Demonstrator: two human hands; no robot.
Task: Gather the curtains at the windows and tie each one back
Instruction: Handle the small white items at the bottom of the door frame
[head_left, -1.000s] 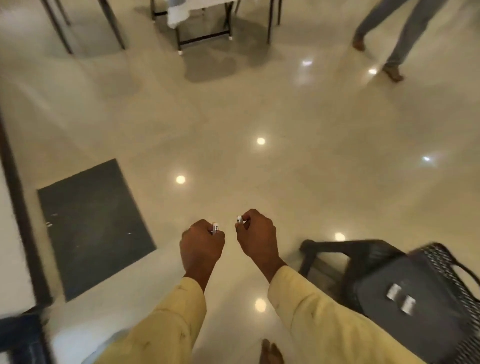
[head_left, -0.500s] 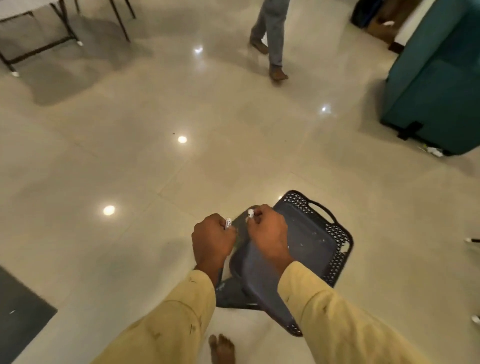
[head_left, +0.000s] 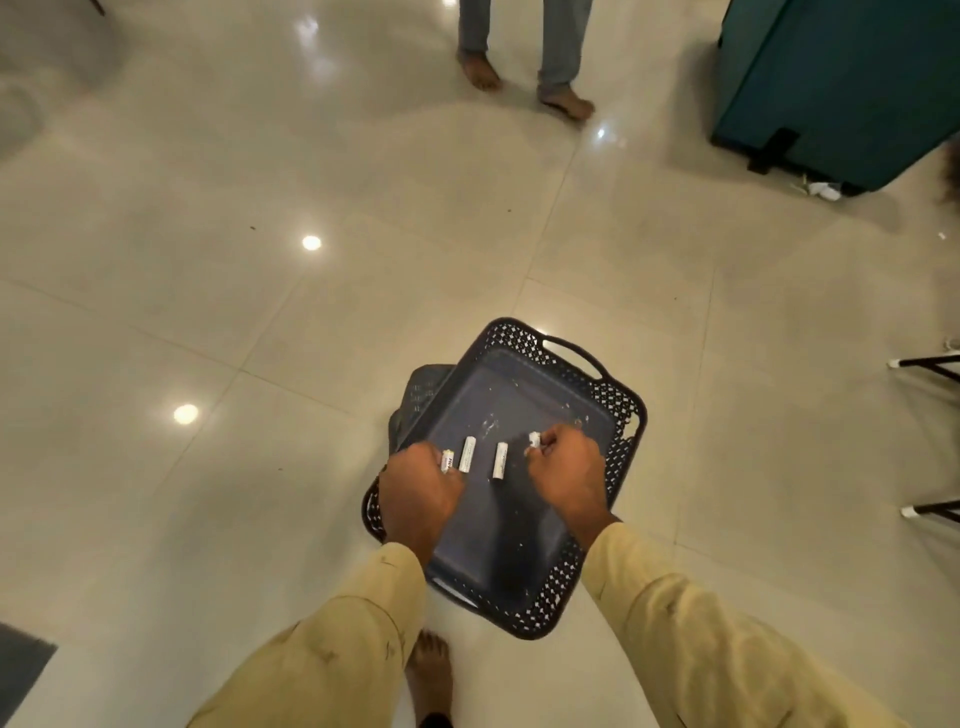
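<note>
No curtain or window is in view. My left hand (head_left: 420, 493) is closed on a small white cylinder (head_left: 447, 460). My right hand (head_left: 566, 470) is closed on another small white piece (head_left: 534, 440). Both hands hover over a dark perforated plastic basket (head_left: 618, 415) that rests on a dark stool (head_left: 423, 389) on the floor. Two more white cylinders (head_left: 467, 454) (head_left: 500, 460) lie on the basket's bottom between my hands.
A person's legs and bare feet (head_left: 524, 83) stand ahead on the glossy tiled floor. A teal sofa (head_left: 841, 88) fills the top right. Table legs (head_left: 930, 364) poke in at the right edge. My bare foot (head_left: 430, 675) is below the basket.
My view has swung right from the dark mat to the basket. My hands, still closed on the white pieces, now hang over the basket, where two cylinders show.
</note>
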